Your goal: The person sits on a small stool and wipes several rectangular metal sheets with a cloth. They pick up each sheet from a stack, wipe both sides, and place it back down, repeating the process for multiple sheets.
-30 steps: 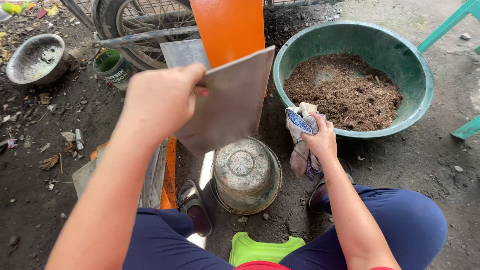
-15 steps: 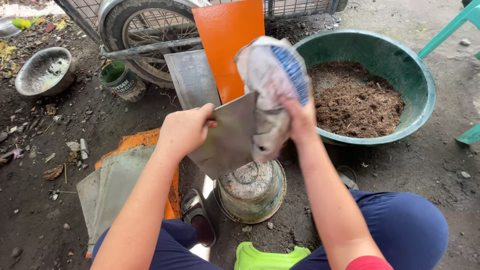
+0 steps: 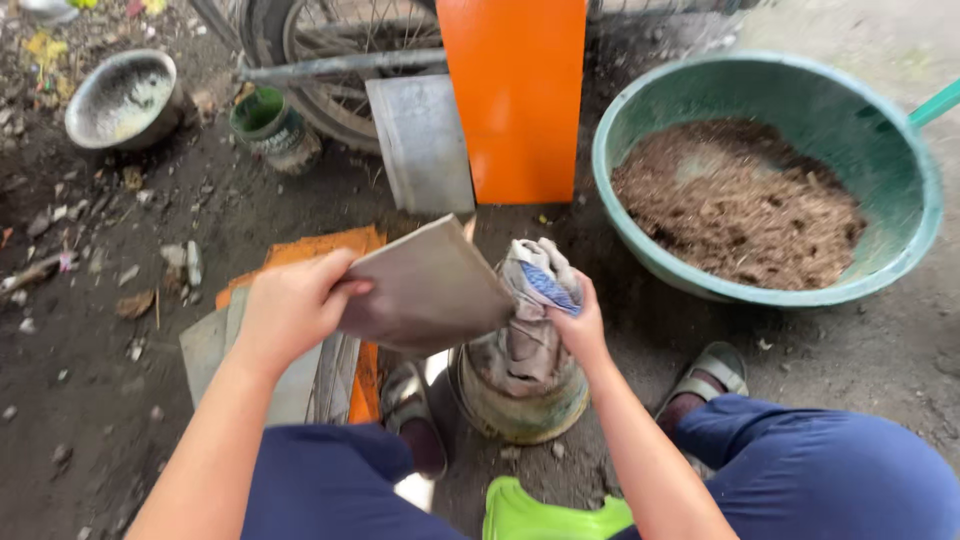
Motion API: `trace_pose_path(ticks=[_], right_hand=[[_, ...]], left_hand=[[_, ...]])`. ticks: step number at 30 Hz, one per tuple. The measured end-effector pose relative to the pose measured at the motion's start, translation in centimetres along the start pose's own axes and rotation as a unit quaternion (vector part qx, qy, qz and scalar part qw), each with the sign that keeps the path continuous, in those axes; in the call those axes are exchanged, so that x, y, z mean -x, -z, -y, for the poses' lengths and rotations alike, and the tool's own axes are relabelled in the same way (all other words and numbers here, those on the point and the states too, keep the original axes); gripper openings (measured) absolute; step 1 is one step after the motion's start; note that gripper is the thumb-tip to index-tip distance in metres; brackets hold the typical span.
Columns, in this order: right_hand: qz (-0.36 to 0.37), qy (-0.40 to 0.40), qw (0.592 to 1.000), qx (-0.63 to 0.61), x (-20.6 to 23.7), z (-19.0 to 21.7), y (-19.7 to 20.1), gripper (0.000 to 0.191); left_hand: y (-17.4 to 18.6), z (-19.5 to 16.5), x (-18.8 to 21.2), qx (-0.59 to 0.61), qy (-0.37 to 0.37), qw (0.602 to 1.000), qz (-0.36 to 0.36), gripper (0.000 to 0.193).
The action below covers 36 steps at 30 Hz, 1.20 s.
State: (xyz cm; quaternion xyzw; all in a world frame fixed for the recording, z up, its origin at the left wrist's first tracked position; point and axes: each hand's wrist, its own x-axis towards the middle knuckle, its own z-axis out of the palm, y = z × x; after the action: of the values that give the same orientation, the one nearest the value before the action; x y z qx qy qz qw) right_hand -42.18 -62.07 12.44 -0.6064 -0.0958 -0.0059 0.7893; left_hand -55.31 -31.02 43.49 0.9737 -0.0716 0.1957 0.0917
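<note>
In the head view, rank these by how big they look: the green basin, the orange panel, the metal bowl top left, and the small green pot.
1. green basin
2. orange panel
3. metal bowl
4. small green pot

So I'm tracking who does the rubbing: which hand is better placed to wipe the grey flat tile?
Right hand: it grips the crumpled cloth rag against the grey flat tile, while the left hand is occupied holding the tile's edge.

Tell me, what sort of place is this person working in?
Probably an outdoor yard or roadside work spot. The ground is bare dirt strewn with litter, a spoked wheel stands at the back, and a big green basin holds brown crumbly stuff.
</note>
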Motion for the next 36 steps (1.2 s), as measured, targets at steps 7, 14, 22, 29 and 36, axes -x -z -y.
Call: trace_pose_path(ticks=[7,14,22,29,36], right_hand=[[-0.066,-0.018,0.987,-0.148,-4.1,12.1,8.6,0.063],[-0.057,-0.059,0.952,-0.294,-4.5,18.5,10.4,0.057],[-0.063,0.205,0.973,-0.084,-5.7,24.7,4.9,0.058],[0.004,0.417,0.884,0.213,-5.5,30.4,-3.5,0.071],[0.006,0.443,0.831,0.336,-3.7,30.6,-7.5,0.069]], left_hand=[[-4.4,4.5,5.1,0.182,0.084,0.972,-0.119,0.020],[-19.7,2.4,8.5,0.550,0.206,0.774,-0.235,0.022],[-27.7,-6.0,9.3,0.583,0.394,0.689,-0.170,0.057],[-29.0,-10.5,6.1,0.698,0.459,0.550,0.008,0.069],[-17.6,-12.2,6.7,0.304,0.298,0.904,-0.032,0.054]])
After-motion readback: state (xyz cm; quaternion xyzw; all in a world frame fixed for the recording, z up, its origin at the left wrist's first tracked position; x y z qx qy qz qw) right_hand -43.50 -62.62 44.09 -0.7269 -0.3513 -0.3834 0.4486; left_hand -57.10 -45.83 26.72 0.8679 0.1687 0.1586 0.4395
